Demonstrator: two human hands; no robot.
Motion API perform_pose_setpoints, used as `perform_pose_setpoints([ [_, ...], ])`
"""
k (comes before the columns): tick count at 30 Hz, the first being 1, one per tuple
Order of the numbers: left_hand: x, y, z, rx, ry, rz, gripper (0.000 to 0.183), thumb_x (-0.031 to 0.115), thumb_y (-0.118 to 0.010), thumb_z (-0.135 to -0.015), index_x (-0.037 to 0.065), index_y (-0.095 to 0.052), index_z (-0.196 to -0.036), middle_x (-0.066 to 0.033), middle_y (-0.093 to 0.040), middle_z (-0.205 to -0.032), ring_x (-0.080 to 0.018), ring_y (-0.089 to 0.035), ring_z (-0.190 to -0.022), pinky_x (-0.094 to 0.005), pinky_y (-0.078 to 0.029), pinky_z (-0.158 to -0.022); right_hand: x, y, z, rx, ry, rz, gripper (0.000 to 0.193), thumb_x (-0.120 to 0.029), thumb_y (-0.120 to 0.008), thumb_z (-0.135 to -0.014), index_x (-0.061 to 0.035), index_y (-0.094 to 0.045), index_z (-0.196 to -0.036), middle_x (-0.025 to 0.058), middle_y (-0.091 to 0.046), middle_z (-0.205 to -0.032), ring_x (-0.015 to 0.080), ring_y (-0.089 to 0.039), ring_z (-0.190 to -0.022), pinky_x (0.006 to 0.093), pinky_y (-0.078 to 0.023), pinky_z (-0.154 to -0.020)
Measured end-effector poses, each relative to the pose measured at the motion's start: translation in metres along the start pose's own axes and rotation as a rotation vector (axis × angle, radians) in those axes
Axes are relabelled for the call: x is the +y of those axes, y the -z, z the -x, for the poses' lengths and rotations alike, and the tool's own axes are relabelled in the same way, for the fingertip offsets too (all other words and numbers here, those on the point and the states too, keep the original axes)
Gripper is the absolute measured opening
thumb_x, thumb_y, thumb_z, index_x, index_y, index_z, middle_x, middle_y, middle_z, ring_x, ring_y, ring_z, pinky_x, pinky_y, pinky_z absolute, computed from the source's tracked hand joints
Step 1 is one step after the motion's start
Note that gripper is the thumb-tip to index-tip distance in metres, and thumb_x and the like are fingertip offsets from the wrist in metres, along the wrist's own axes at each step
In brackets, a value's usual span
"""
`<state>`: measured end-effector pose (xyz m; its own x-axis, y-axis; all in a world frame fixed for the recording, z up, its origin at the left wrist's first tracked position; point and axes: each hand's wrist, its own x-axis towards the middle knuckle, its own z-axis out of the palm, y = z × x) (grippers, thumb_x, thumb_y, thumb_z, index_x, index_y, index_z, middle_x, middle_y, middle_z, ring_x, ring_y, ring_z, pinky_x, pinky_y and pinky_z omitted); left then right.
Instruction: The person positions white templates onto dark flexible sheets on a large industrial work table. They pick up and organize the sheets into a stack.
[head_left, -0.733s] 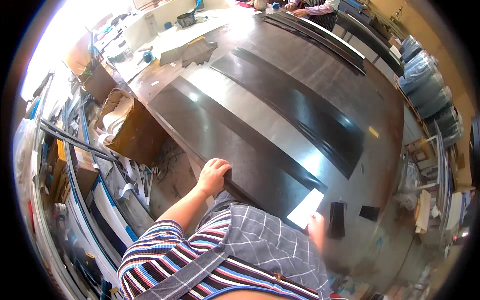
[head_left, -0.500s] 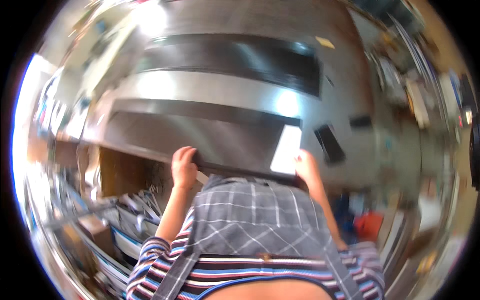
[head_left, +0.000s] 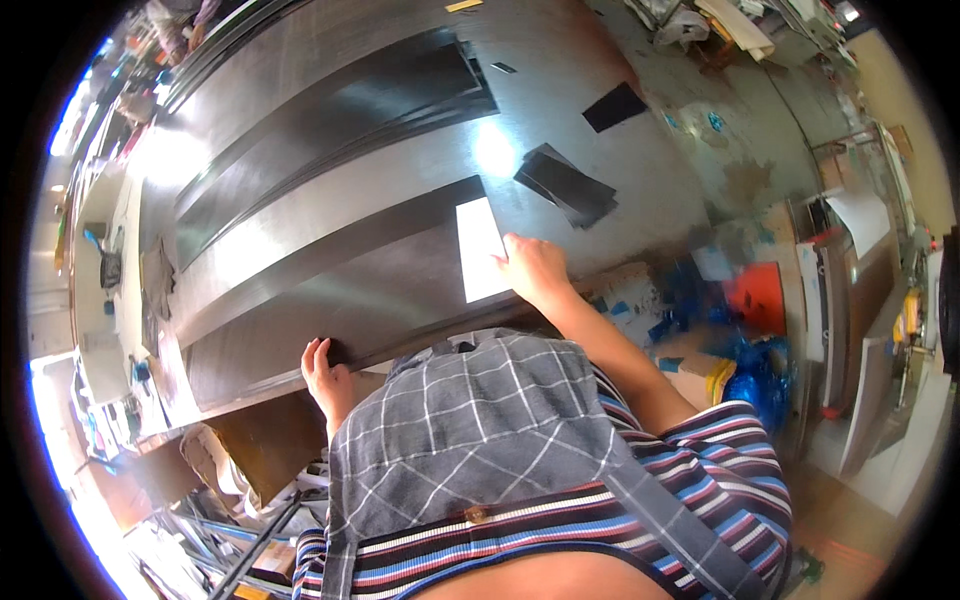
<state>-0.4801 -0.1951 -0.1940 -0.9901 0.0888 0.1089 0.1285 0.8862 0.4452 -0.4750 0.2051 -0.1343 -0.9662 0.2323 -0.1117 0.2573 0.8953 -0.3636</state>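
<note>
A long dark sheet (head_left: 340, 290) lies along the near side of the metal-topped table. Across its right end is a flat white rectangular piece (head_left: 480, 262). My right hand (head_left: 537, 270) is closed in a pinch at the right edge of that white piece, thumb over its face. Lower left, my left hand (head_left: 326, 380) curls its fingers over the front edge of the dark sheet. Beyond, more long dark sheets (head_left: 340, 115) lie overlapped on the table.
Small dark rectangular pieces (head_left: 568, 185) overlap right of the white piece, with another dark piece (head_left: 614, 107) farther off. A cardboard box (head_left: 265, 440) stands below the table's left front. A red sheet (head_left: 757, 298) and blue plastic (head_left: 760, 385) are at the right.
My view has turned, so the table now slants up to the right. My right hand and the white piece appear farther left, still together. My left hand stays at the front edge.
</note>
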Motion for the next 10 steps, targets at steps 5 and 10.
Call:
perform_pose_setpoints([
  [5, 0.007, 0.008, -0.004, -0.065, 0.114, -0.098, 0.047, -0.004, -0.053, -0.068, 0.007, -0.06, -0.113, -0.0135, -0.051, -0.127, -0.0325, -0.047, -0.12, -0.0417, -0.038, -0.101, 0.04, 0.02, -0.023, 0.159, -0.183, -0.136, 0.038, -0.039, -0.072, -0.073, -0.004, -0.06, -0.082, 0.0174, -0.064, -0.076, 0.0352, -0.063, -0.076, 0.0449, -0.05, -0.067],
  [10, -0.014, -0.01, -0.012, 0.051, -0.067, 0.103, 0.044, 0.003, -0.06, -0.072, 0.008, -0.059, -0.115, -0.0138, -0.049, -0.13, -0.0327, -0.044, -0.123, -0.0433, -0.035, -0.104, 0.11, 0.067, -0.061, 0.233, -0.268, 0.2, 0.04, -0.031, -0.077, -0.07, -0.0061, -0.062, -0.097, 0.0147, -0.062, -0.103, 0.0306, -0.056, -0.101, 0.0396, -0.047, -0.088],
])
